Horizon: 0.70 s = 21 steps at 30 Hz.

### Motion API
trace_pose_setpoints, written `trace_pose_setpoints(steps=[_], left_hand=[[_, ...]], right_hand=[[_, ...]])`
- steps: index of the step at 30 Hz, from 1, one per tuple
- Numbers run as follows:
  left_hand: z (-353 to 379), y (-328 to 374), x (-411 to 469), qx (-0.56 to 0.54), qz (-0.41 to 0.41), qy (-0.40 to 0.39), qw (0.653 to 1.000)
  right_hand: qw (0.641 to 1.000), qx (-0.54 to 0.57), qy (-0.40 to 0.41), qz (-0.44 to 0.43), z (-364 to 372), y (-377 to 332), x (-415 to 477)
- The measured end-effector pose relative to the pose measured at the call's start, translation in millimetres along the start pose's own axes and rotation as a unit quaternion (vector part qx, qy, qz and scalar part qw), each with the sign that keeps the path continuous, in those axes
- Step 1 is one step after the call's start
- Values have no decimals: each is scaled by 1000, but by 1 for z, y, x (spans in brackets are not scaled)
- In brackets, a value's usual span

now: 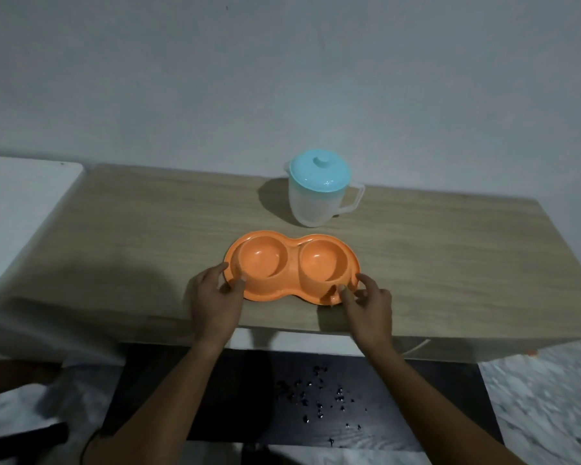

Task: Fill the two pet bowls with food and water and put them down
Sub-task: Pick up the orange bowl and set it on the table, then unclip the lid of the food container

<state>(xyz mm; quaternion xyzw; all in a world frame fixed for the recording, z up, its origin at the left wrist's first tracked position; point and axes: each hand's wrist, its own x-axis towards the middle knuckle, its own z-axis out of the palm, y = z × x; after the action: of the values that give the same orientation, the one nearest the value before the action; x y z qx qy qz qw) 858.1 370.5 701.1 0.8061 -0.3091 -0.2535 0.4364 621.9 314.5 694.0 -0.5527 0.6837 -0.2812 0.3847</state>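
An orange double pet bowl [292, 250] with two round wells lies near the front edge of a wooden table [148, 236]. Both wells look empty. My left hand [217, 297] grips the bowl's left end, thumb on the rim and fingers round the edge. At the right end, my right hand [369, 305] pinches the rim the same way. Behind the bowl stands a translucent plastic jug [316, 203] with a light blue lid [320, 177] and its handle to the right. I cannot tell its contents.
A white surface [24, 196] adjoins the table on the left. A plain wall rises right behind the table. Below the front edge lies a dark floor mat [249, 397] with several small dark bits scattered on it. Pale patterned floor [544, 404] shows at the right.
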Motion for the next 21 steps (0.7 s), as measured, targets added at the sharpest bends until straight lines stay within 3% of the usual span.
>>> trace_pose_setpoints(steps=[5, 12, 21], left_hand=[[1, -29, -62, 50, 13, 49, 997], [17, -101, -119, 49, -36, 0, 998], [91, -181, -44, 26, -33, 2, 999]], right_hand=[[997, 30, -24, -72, 5, 36, -55], [991, -4, -127, -41, 39, 116, -89], [992, 36, -120, 17, 150, 165, -26]])
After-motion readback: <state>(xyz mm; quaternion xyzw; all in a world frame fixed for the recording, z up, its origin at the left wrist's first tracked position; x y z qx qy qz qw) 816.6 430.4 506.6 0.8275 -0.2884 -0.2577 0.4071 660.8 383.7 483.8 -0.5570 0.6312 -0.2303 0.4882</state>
